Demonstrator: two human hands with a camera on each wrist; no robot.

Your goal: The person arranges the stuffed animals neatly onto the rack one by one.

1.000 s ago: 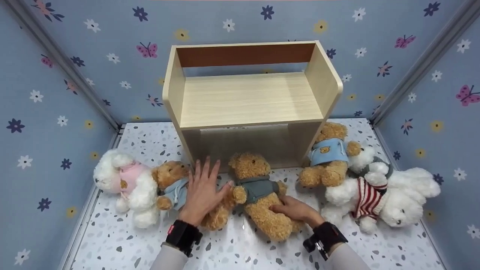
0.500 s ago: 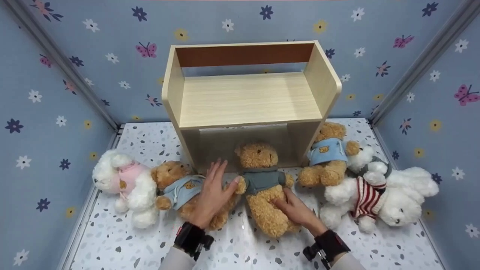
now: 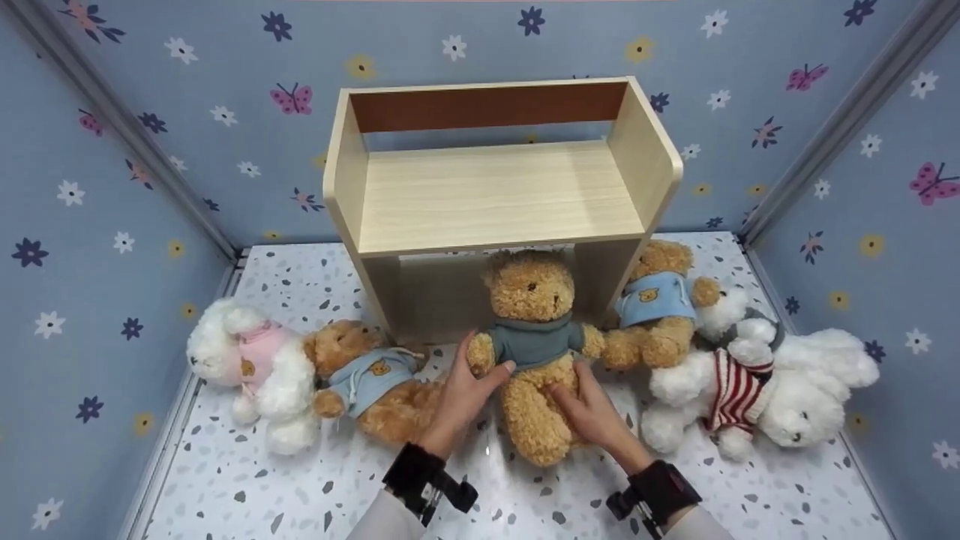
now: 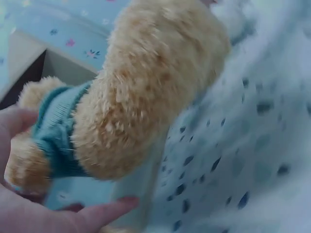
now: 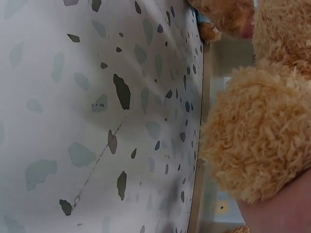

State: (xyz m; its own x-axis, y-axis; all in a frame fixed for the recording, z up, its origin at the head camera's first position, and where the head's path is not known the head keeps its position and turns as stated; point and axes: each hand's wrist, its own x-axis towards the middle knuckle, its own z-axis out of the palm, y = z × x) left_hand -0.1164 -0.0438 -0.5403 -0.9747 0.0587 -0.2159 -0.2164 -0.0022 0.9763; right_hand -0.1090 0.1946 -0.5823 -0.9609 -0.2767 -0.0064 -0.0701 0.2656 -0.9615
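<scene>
A light-brown teddy bear point(image 3: 534, 345) in a dark green sweater is held up, facing me, before the lower opening of a wooden shelf unit point(image 3: 499, 199). My right hand point(image 3: 598, 412) grips its leg from the side, thumb across the front. On the other side, my left hand point(image 3: 466, 394) has the bear's arm between thumb and fingers. The left wrist view shows the bear's furry legs point(image 4: 150, 82) large and close, with the left fingers point(image 4: 104, 213) below its arm. Fur point(image 5: 262, 133) covers part of my right hand in the right wrist view.
Left on the speckled floor point(image 3: 240, 495) lie a white plush in pink point(image 3: 262, 352) and a brown bear in a light-blue hoodie point(image 3: 375, 379). Right of the shelf are another blue-shirted bear point(image 3: 656, 300), a white plush in grey point(image 3: 754, 337) and one in red stripes point(image 3: 739, 397). Flowered walls enclose the floor.
The green-sweatered bear has risen and turned upright toward the shelf in my right hand. My left hand has moved right, from over the blue-hoodie bear to the held bear's arm.
</scene>
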